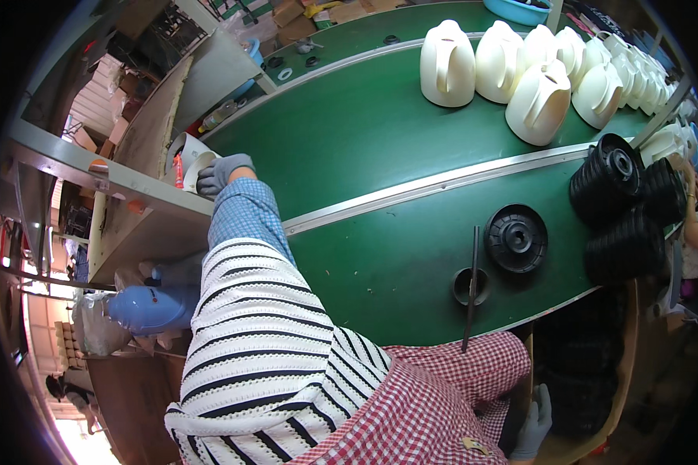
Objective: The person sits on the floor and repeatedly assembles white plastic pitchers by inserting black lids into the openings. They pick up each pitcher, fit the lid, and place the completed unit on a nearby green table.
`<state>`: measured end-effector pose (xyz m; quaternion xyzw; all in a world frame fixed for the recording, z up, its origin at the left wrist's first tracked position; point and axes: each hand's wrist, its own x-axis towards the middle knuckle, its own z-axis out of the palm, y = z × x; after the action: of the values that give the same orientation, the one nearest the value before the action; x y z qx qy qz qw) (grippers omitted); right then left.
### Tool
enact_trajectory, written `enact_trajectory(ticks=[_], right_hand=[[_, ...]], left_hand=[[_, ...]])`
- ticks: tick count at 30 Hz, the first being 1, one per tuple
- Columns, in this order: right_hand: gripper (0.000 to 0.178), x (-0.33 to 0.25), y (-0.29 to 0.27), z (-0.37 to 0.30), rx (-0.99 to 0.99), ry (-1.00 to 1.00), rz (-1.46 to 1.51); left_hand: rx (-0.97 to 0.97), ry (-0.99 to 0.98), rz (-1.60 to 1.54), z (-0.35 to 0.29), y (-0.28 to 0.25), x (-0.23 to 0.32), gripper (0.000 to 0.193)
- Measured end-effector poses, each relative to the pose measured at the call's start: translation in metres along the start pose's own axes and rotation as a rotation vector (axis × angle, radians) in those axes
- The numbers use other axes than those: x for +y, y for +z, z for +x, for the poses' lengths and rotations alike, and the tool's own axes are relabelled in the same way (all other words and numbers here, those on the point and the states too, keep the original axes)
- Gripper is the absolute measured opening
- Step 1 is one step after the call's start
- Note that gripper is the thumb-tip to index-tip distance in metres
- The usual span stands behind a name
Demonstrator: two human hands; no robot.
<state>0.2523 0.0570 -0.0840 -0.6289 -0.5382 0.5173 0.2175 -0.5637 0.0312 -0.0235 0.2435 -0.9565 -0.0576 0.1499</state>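
My left hand (223, 173), in a grey glove, reaches to the far left edge of the green work surface. Its fingers curl round a cream-white rounded piece (200, 170), mostly hidden by the hand and the frame. Beside that piece stands a white container (184, 147) with a red mark. My right hand (532, 425), gloved in pale grey, hangs low beside the bench with fingers stretched and nothing visible in them. Nearer me lie a round black base (516, 239) and a short dark ring-shaped cup (471, 287), with a thin dark rod (473, 271) upright in front of the cup.
Many cream jug bodies (447, 66) with handles stand at the far right. Stacks of black round parts (606, 174) line the right edge. A metal rail (442, 186) divides the green surface (349, 147). A blue jug-shaped object (151, 308) sits at left below a metal frame (116, 167).
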Motion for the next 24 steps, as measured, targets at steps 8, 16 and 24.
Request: enact_trajectory(ticks=[8, 16, 24], right_hand=[[0.049, -0.010, -0.019, -0.019, -0.004, -0.090, 0.048], [0.061, -0.262, 0.082, 0.029, -0.336, -0.985, -0.358], [0.072, -0.323, 0.121, 0.011, -0.335, -0.525, 0.203]], left_hand=[[-0.076, 0.343, -0.019, 0.009, -0.011, -0.009, 0.058], [0.030, 1.379, -1.018, -0.103, -0.095, -0.015, 0.022], [-0.317, 2.201, -1.522, -0.290, -0.217, -0.107, 0.033]])
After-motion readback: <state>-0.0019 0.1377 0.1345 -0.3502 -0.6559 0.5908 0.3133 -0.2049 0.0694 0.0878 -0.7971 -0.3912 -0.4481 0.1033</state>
